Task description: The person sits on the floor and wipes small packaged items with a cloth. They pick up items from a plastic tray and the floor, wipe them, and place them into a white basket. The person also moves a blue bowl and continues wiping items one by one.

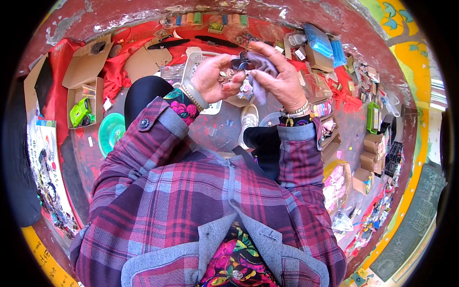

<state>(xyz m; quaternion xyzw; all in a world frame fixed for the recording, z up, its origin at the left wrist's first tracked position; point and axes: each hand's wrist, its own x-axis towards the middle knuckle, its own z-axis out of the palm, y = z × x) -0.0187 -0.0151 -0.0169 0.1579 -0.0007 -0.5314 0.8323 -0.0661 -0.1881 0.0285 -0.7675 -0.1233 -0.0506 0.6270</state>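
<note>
A small dark object [240, 63] sits between both hands, mostly covered by fingers, so its kind cannot be told. A grey cloth [260, 71] is partly hidden behind the right hand [279, 76]. The left hand [213, 76] covers tiny shiny pieces too small to identify. A white basket [198, 62] is half hidden behind the left hand.

Both forearms rise from the lower edge in plaid sleeves, bent so the hands meet high in front of the chest. The left hand [213, 76] is curled, fingers pinched inward toward the right. The right hand [279, 76] faces it, fingers bent and closed, thumb pressing toward the left fingertips; both wrists wear bracelets.
</note>
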